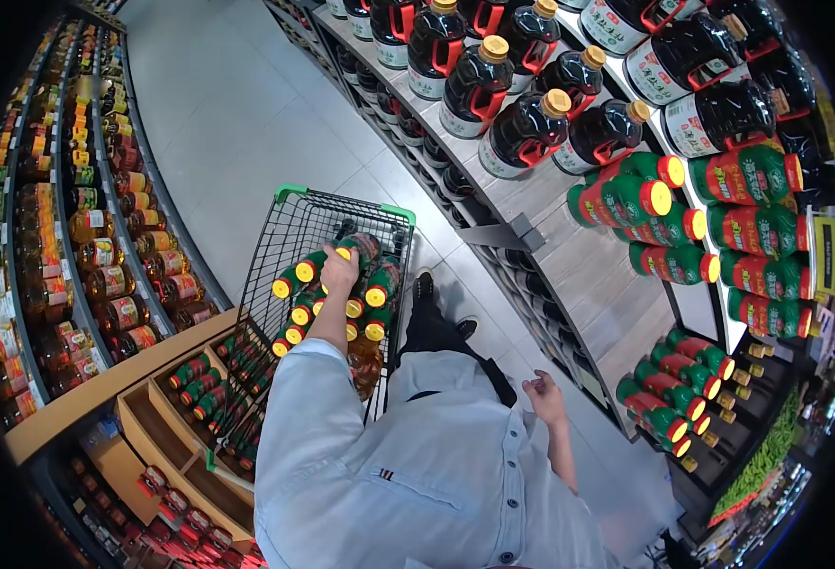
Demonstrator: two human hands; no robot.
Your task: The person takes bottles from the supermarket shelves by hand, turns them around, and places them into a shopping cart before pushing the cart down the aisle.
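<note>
Right in front of me, the wire cart point(346, 201) with its green corners stands on the pale tiled floor point(351, 133), loaded with a jumble of green bottles point(380, 282), red labels and yellow caps showing, and amber bottles point(365, 365) at my end. And over to my right, the wood-grain shelf point(588, 294): dark bottles point(479, 85) with red handles stand along its far part, yellow-capped jars of green and red point(617, 201) sit closer in, with another cluster point(666, 398) nearer me.
</note>
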